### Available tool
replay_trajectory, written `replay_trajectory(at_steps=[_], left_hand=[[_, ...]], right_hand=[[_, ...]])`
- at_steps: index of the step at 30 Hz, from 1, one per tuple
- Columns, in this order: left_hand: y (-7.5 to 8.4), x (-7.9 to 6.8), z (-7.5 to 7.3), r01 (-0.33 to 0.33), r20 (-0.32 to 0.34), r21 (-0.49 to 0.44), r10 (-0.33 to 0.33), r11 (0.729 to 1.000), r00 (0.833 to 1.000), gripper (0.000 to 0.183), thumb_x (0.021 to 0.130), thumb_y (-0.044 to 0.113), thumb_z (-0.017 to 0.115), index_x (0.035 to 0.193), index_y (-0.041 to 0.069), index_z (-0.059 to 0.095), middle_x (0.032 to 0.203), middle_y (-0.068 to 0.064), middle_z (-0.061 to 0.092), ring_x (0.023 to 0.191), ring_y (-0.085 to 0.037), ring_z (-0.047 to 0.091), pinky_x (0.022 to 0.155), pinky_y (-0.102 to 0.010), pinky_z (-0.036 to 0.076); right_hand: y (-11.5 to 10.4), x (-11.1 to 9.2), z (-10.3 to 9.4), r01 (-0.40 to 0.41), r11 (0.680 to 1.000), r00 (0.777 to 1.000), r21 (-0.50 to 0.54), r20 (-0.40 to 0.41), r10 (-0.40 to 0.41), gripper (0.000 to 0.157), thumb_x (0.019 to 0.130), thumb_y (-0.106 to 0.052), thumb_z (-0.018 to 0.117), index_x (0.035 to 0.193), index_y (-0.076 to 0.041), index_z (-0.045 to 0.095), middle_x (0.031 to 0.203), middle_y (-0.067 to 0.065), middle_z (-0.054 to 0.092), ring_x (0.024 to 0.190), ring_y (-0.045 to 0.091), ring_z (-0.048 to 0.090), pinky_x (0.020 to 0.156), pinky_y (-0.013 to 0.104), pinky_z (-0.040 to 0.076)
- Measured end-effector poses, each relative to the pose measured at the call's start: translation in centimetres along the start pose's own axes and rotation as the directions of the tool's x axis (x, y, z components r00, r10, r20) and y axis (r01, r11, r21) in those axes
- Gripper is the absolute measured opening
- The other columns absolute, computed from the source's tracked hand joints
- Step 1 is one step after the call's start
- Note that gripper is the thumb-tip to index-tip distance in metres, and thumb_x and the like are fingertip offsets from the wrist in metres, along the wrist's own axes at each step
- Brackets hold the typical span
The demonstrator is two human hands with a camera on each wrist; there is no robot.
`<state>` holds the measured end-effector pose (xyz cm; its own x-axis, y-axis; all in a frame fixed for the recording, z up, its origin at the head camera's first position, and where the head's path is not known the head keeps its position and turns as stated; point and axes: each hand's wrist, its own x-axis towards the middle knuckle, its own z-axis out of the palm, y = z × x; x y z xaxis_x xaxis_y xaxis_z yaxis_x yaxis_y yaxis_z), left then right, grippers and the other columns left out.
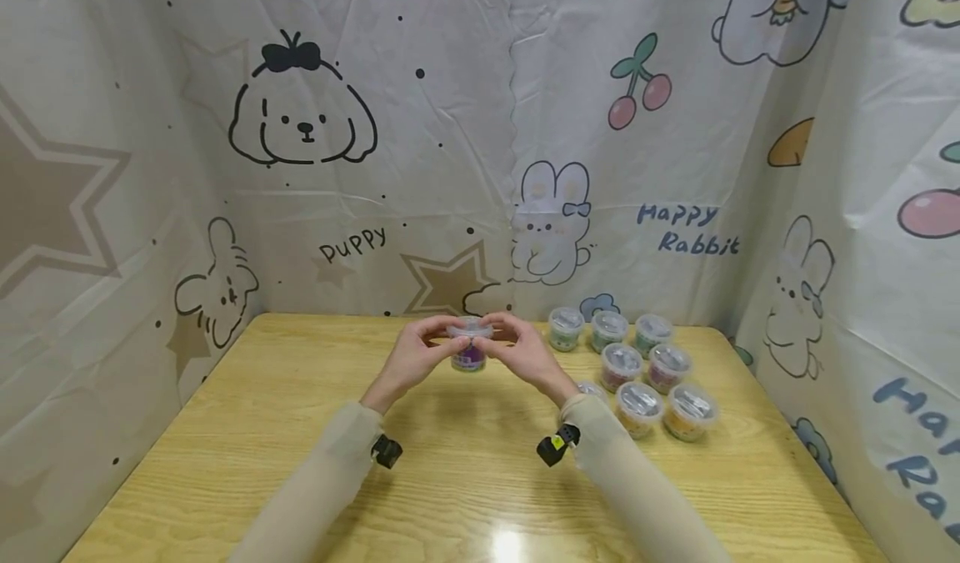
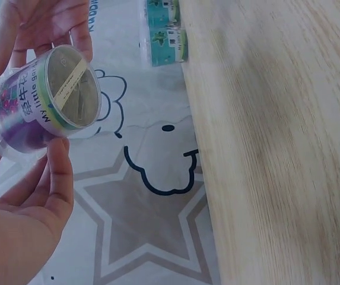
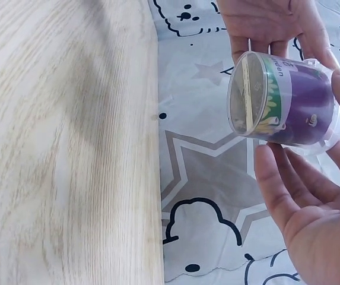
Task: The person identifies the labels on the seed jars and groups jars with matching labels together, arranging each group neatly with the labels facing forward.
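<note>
Both hands hold a clear plastic cup [image 1: 468, 359] with a purple label and a lid, over the far part of the table. My left hand [image 1: 416, 350] grips it from the left, and my right hand [image 1: 529, 353] from the right. The thumbs are on the near side, with fingers up around the lid. In the left wrist view the cup [image 2: 30, 116] is tilted; its label reads "My little garden". Its clear bottom faces that camera, showing a pale strip inside. The right wrist view shows the same cup [image 3: 306, 104] above the table's edge level.
Several similar lidded cups stand at the right: green-labelled ones [image 1: 609, 332] at the back, pinkish ones [image 1: 621, 368] in the middle, orange ones [image 1: 639, 410] in front. Another cup [image 1: 592, 391] is partly hidden by the right wrist. A printed cloth [image 1: 450, 129] surrounds the wooden table [image 1: 300, 379].
</note>
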<state>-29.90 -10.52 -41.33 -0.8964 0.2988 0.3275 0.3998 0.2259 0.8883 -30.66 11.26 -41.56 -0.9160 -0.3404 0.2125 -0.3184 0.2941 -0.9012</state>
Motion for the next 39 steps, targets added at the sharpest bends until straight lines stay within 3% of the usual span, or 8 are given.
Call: replay_trajectory(at_steps=[5, 14, 21, 25, 30, 34, 39], left_hand=[[0.05, -0.12, 0.00, -0.007, 0.002, 0.006, 0.007, 1.000, 1.000, 0.034, 0.093, 0.025, 0.069, 0.123, 0.007, 0.067, 0.121, -0.015, 0.067, 0.104, -0.025, 0.064, 0.080, -0.029, 0.056], [-0.29, 0.12, -0.21, -0.009, 0.094, -0.008, 0.010, 1.000, 0.996, 0.032, 0.096, 0.032, 0.065, 0.122, 0.015, 0.066, 0.118, -0.007, 0.066, 0.097, -0.021, 0.064, 0.081, -0.036, 0.054], [-0.59, 0.03, -0.12, 0.011, 0.131, -0.050, -0.004, 0.999, 0.991, 0.032, 0.096, 0.030, 0.064, 0.123, 0.013, 0.064, 0.120, -0.009, 0.065, 0.101, -0.021, 0.063, 0.086, -0.036, 0.055], [-0.64, 0.04, 0.03, 0.032, 0.085, -0.058, -0.027, 0.998, 0.996, 0.033, 0.095, 0.028, 0.067, 0.123, 0.011, 0.065, 0.119, -0.010, 0.066, 0.102, -0.024, 0.062, 0.086, -0.036, 0.054], [-0.54, 0.31, 0.41, 0.048, -0.004, -0.025, -0.048, 0.999, 0.999, 0.035, 0.092, 0.029, 0.071, 0.121, 0.010, 0.067, 0.117, -0.012, 0.067, 0.103, -0.028, 0.062, 0.082, -0.034, 0.053], [-0.59, 0.36, 0.48, 0.036, 0.018, -0.016, -0.036, 0.999, 0.999, 0.036, 0.095, 0.022, 0.067, 0.126, 0.004, 0.064, 0.120, -0.017, 0.066, 0.104, -0.029, 0.063, 0.082, -0.034, 0.055], [-0.62, 0.19, 0.06, 0.026, 0.055, -0.031, -0.024, 0.999, 0.998, 0.035, 0.099, 0.017, 0.061, 0.131, 0.002, 0.060, 0.120, -0.019, 0.065, 0.098, -0.026, 0.062, 0.082, -0.037, 0.055]], right_hand=[[0.03, 0.07, -0.10, 0.009, 1.000, 1.000, -0.028, -0.019, -0.009, 0.035, 0.088, -0.043, 0.072, 0.118, -0.027, 0.064, 0.125, 0.003, 0.064, 0.117, 0.027, 0.060, 0.090, 0.046, 0.054], [0.25, 0.05, -0.65, 0.024, 0.999, 0.999, 0.031, 0.030, -0.025, 0.037, 0.091, -0.033, 0.071, 0.122, -0.015, 0.062, 0.124, 0.012, 0.064, 0.117, 0.032, 0.060, 0.089, 0.045, 0.055], [0.45, -0.06, -0.35, 0.071, 0.993, 0.993, 0.091, 0.086, -0.079, 0.032, 0.096, -0.023, 0.065, 0.125, -0.009, 0.061, 0.120, 0.014, 0.065, 0.111, 0.028, 0.063, 0.087, 0.043, 0.055], [0.51, -0.06, -0.21, 0.071, 0.994, 0.994, 0.086, 0.074, -0.078, 0.032, 0.096, -0.027, 0.065, 0.125, -0.013, 0.062, 0.121, 0.010, 0.065, 0.108, 0.025, 0.064, 0.087, 0.045, 0.055], [0.60, 0.01, 0.07, 0.067, 0.998, 0.998, 0.004, 0.004, -0.067, 0.036, 0.093, -0.039, 0.068, 0.124, -0.022, 0.063, 0.128, 0.004, 0.064, 0.111, 0.025, 0.063, 0.086, 0.042, 0.055], [0.64, -0.04, 0.11, 0.062, 0.998, 0.998, -0.030, -0.022, -0.063, 0.036, 0.090, -0.041, 0.070, 0.121, -0.024, 0.064, 0.127, 0.003, 0.065, 0.112, 0.026, 0.063, 0.084, 0.039, 0.055], [0.96, 0.02, -0.14, 0.064, 0.998, 0.998, 0.013, -0.014, -0.064, 0.031, 0.093, -0.034, 0.068, 0.121, -0.021, 0.063, 0.124, 0.007, 0.065, 0.110, 0.027, 0.062, 0.086, 0.040, 0.055]])
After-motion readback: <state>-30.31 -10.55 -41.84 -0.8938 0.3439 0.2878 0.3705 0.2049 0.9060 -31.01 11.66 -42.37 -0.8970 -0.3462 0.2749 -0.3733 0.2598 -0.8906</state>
